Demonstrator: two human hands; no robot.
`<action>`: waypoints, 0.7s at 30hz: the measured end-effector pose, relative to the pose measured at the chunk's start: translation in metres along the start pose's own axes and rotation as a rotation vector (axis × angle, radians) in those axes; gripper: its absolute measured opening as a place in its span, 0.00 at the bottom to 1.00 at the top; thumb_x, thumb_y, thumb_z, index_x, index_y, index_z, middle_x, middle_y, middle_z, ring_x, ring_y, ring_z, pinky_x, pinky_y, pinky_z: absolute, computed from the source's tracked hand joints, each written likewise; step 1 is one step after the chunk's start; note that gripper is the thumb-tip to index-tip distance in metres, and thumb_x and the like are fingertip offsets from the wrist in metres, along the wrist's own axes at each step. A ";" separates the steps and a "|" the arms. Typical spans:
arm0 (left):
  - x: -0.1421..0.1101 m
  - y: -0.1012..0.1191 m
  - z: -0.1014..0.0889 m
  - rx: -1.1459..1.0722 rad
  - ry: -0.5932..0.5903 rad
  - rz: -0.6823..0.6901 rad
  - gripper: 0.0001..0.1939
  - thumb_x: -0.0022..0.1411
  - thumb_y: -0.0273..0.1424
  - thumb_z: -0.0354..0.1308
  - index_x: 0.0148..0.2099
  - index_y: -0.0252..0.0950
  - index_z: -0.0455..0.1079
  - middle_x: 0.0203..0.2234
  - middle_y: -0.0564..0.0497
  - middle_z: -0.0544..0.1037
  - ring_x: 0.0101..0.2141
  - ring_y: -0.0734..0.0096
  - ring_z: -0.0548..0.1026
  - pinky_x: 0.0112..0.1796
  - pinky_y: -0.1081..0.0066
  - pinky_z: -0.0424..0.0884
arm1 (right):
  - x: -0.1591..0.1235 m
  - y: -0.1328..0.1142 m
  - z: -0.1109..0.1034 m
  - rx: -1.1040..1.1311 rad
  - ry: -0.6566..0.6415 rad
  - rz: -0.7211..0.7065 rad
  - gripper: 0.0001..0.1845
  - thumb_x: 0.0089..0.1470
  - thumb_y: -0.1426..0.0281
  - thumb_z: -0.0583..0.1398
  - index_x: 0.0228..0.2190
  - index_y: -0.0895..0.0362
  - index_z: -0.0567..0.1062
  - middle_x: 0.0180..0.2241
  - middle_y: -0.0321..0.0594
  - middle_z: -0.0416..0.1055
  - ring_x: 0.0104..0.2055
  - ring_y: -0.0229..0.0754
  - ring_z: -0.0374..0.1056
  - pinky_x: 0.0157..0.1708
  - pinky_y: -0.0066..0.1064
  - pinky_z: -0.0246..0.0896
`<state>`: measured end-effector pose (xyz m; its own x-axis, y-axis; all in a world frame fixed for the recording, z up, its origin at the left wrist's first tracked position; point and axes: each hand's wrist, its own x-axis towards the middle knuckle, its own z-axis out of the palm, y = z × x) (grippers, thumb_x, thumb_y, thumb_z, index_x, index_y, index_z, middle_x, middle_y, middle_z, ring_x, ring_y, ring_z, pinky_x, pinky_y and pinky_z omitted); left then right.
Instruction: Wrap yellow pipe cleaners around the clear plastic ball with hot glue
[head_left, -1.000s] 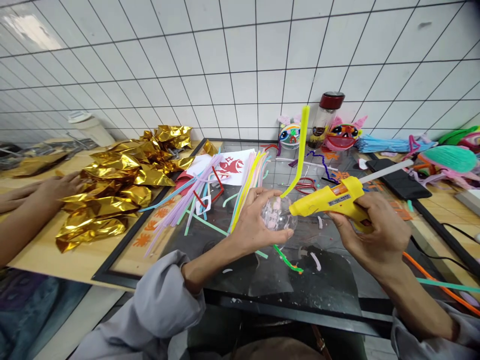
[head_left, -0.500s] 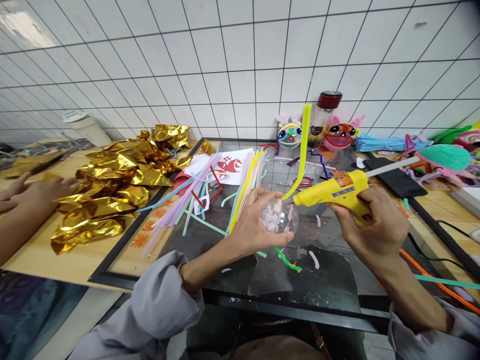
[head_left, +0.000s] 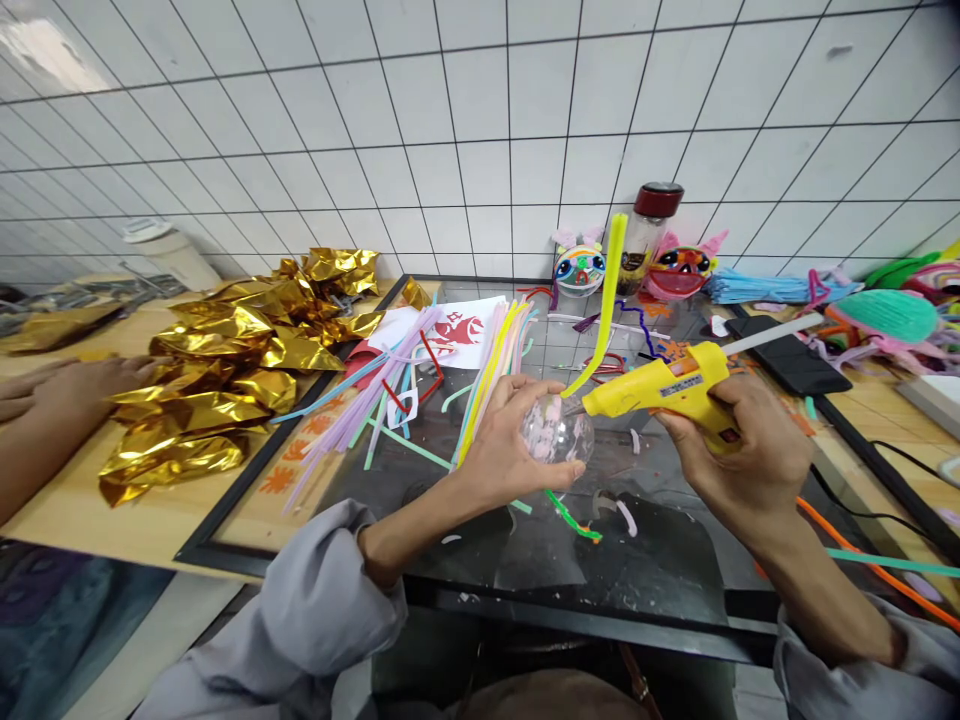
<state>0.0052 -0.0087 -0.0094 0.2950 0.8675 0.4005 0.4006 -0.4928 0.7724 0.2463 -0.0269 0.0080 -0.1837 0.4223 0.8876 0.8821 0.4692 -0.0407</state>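
My left hand (head_left: pixel 510 440) is curled around a clear plastic ball (head_left: pixel 556 432) with pink bits inside. A bent yellow pipe cleaner (head_left: pixel 604 300) rises from the ball toward the wall. My right hand (head_left: pixel 742 450) grips a yellow hot glue gun (head_left: pixel 667 385), a white glue stick poking out its back end. The gun's nozzle points left and sits right at the top of the ball, beside the foot of the pipe cleaner. Both hands hover over a dark glass sheet (head_left: pixel 645 560).
A heap of pastel pipe cleaners (head_left: pixel 420 390) lies left of the ball. Crumpled gold foil (head_left: pixel 232 370) covers the wooden table, with another person's hand (head_left: pixel 75 385) beside it. Painted masks (head_left: pixel 679 270), a jar (head_left: pixel 649 235), a phone (head_left: pixel 787 355) and a black cord (head_left: pixel 892 505) are to the right.
The glue gun lifted slightly away, then came back down so its nozzle again meets the ball. The other person's hand shifted a little on the foil.
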 end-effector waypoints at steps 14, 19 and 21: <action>-0.001 0.000 0.001 -0.006 -0.025 0.020 0.37 0.40 0.33 0.72 0.54 0.40 0.68 0.47 0.44 0.66 0.53 0.52 0.67 0.57 0.51 0.65 | -0.001 0.005 0.002 -0.035 0.001 0.017 0.12 0.56 0.64 0.65 0.35 0.52 0.65 0.29 0.38 0.71 0.31 0.45 0.70 0.29 0.35 0.64; -0.001 -0.001 0.001 0.007 -0.010 0.024 0.36 0.40 0.33 0.73 0.54 0.42 0.68 0.48 0.45 0.66 0.54 0.52 0.66 0.58 0.50 0.64 | 0.000 0.005 0.002 -0.038 -0.009 0.022 0.11 0.56 0.65 0.64 0.35 0.51 0.66 0.30 0.38 0.70 0.32 0.45 0.70 0.29 0.35 0.64; -0.001 -0.001 0.001 0.008 -0.017 0.022 0.37 0.40 0.33 0.73 0.54 0.42 0.68 0.48 0.45 0.66 0.54 0.52 0.66 0.58 0.51 0.64 | 0.000 0.005 0.002 -0.040 -0.008 0.015 0.12 0.56 0.65 0.64 0.35 0.52 0.66 0.29 0.38 0.70 0.32 0.45 0.70 0.29 0.34 0.64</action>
<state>0.0054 -0.0096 -0.0110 0.3184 0.8552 0.4090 0.4008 -0.5124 0.7594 0.2501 -0.0233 0.0070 -0.1733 0.4352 0.8835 0.9014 0.4316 -0.0358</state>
